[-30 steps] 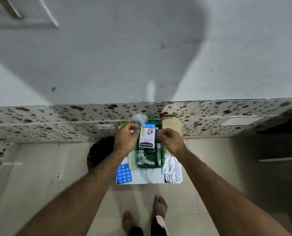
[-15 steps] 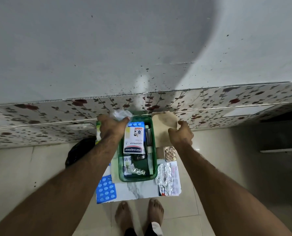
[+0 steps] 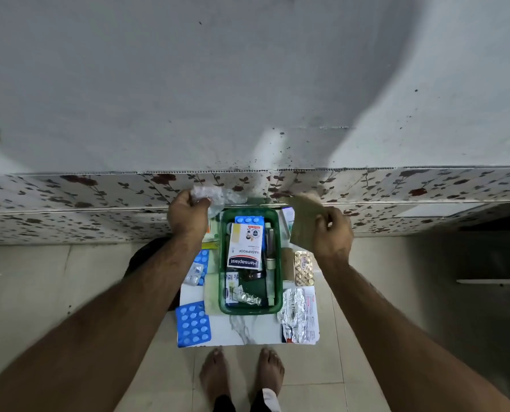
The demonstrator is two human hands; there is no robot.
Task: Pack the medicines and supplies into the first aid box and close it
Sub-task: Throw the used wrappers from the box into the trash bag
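A green first aid box (image 3: pixel 221 281) stands open on a small white marble-topped table (image 3: pixel 247 331). Inside lie a white Hansaplast packet (image 3: pixel 244 248), a blue blister strip (image 3: pixel 249 220), a dark bottle and a crumpled tube (image 3: pixel 249 298). My left hand (image 3: pixel 186 217) is at the box's far left corner, shut on a clear crinkled plastic packet (image 3: pixel 221 197). My right hand (image 3: pixel 332 233) is to the box's right, holding a tan flat packet (image 3: pixel 304 221) lifted off the table.
Around the box lie a blue blister strip (image 3: pixel 192 324), a small clear strip (image 3: pixel 195 273), a gold blister strip (image 3: pixel 303 268) and a silver foil strip (image 3: pixel 295 315). A floral-papered wall band (image 3: pixel 69 197) runs behind. A dark round object (image 3: pixel 146 257) sits left; my bare feet (image 3: pixel 241 373) stand below.
Both hands left the Hansaplast packet lying in the box and spread apart. The left hand lifted the clear plastic packet at the far left; the right took up the tan packet.
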